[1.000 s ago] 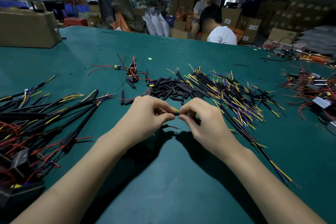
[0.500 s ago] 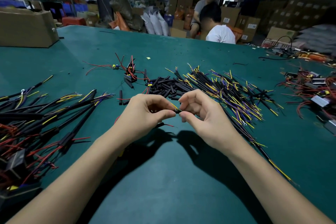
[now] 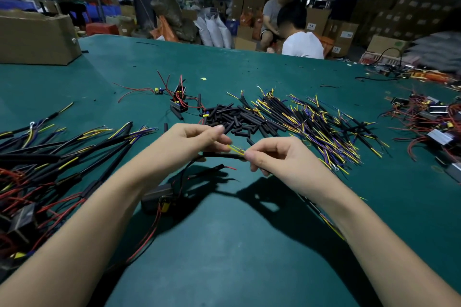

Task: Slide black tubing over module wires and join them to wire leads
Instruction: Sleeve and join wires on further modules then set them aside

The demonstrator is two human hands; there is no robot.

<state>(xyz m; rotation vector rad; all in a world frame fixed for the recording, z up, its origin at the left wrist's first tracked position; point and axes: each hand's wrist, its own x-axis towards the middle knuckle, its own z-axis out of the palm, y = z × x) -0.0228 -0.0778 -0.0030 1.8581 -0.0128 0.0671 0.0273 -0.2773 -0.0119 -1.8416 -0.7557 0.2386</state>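
My left hand (image 3: 189,143) and my right hand (image 3: 277,157) are raised above the green table (image 3: 224,244), fingertips a short gap apart. Between them runs a yellow wire end (image 3: 235,149); my left fingers pinch one end and my right fingers pinch the other. Just below it a black tube (image 3: 222,156) on a module wire leads into my right fingertips. The black module (image 3: 157,198) lies under my left forearm, with red wires (image 3: 147,239) trailing from it. Loose black tubing pieces (image 3: 237,121) lie in a pile beyond my hands.
A heap of yellow and purple wire leads (image 3: 319,127) lies at right centre. Joined assemblies (image 3: 50,157) fill the left side. More modules with red wires (image 3: 429,122) sit at far right. A cardboard box (image 3: 37,37) stands at the back left. Two people sit beyond the table.
My hands have drawn slightly apart, exposing the yellow wire between the fingertips. The black tube and the module under my left forearm have come into view.
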